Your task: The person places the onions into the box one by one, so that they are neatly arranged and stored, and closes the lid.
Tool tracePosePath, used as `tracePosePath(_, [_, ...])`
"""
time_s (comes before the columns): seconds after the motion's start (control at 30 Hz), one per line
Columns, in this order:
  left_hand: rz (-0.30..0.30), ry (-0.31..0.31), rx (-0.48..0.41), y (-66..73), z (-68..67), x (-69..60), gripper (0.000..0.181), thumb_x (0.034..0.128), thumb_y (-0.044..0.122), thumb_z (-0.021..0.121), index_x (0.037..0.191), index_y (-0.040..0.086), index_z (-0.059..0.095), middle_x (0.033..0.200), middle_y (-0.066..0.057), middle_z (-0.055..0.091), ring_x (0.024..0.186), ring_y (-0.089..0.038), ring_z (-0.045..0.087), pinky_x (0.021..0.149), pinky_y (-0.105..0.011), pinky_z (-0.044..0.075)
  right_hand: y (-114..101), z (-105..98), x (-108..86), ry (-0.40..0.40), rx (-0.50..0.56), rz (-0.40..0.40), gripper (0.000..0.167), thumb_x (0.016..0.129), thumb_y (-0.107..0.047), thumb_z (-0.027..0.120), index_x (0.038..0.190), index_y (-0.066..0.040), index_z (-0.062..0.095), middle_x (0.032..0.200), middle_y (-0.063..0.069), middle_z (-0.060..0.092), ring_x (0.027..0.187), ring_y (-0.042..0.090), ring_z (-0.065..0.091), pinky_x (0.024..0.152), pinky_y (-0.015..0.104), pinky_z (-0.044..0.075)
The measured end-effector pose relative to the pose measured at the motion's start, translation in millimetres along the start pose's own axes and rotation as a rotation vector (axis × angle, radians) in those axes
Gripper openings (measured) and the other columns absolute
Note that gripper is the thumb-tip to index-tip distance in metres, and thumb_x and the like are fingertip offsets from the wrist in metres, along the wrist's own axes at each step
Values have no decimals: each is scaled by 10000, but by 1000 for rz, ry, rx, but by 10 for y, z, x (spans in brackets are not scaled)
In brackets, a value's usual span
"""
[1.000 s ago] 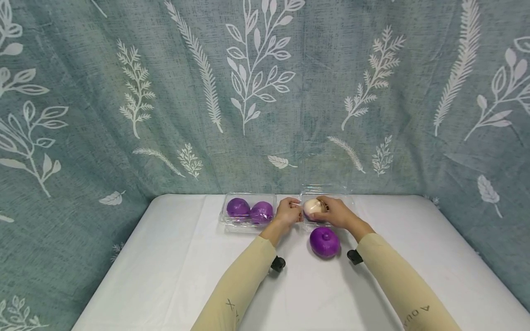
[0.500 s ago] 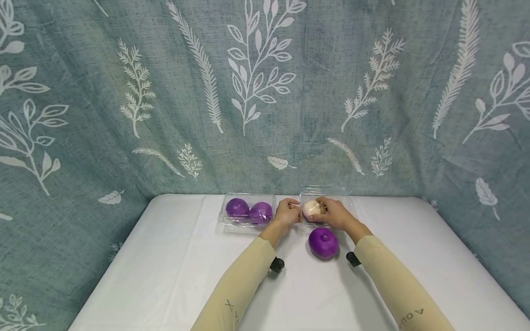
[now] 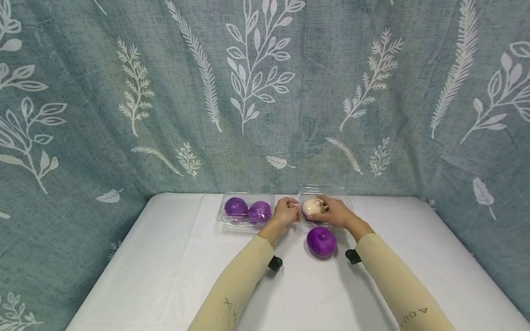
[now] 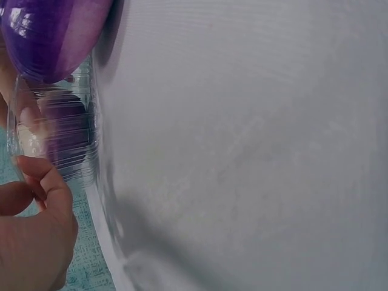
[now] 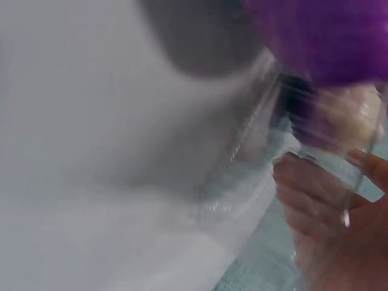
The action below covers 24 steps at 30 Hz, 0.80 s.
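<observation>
Hardly anything has moved since half a second ago; both hands stay at the same clear tray, and the purple-and-white bulb (image 3: pixel 313 208) seems to have turned slightly, a purple edge showing on its left. From the head, the right grip (image 3: pixel 337 214) is curled round that bulb inside the clear tray (image 3: pixel 307 196), whose lid stands raised behind. Left grip (image 3: pixel 286 211) and tray meet at the tray's left edge. Just below the right grip, a loose purple bulb (image 3: pixel 321 242) sits on the table (image 3: pixel 165 276); left of the left grip is a second clear box (image 3: pixel 233 223) with two purple bulbs (image 3: pixel 259 211) inside.

From the left wrist, thumb and forefinger pinch the tray's clear rim, with the purple-and-white bulb just above them through the plastic.

From the right wrist, a blurred view, the thumb touches that bulb's pale side; the other fingers show through the clear wall.
</observation>
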<state>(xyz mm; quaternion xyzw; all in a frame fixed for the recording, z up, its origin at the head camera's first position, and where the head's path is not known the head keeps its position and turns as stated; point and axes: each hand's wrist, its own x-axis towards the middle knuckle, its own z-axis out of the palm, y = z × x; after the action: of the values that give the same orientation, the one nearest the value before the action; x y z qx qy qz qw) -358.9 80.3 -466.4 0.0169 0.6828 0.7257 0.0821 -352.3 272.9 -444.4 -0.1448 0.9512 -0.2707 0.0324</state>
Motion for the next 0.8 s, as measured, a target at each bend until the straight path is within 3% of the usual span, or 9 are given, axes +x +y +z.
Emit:
tracePosePath(0.2, [-6, 0, -7, -11, 1, 22, 313, 945, -116, 542, 1258, -127, 552, 857, -82, 558, 696, -189, 587, 608, -246, 600, 24, -115, -112, 1, -15, -17, 866, 937, -433, 735, 1515, 95, 367, 1425, 361, 491, 1262, 518, 534, 1028, 627, 509])
tracePosePath(0.8, [-10, -9, 20, -3, 4, 14, 364, 919, -144, 492, 1279, -121, 539, 835, -46, 539, 629, -141, 550, 600, -239, 589, -83, -233, -536, 46, -9, -140, 731, 957, -331, 733, 1461, 112, 440, 1377, 349, 534, 1179, 496, 584, 982, 614, 539])
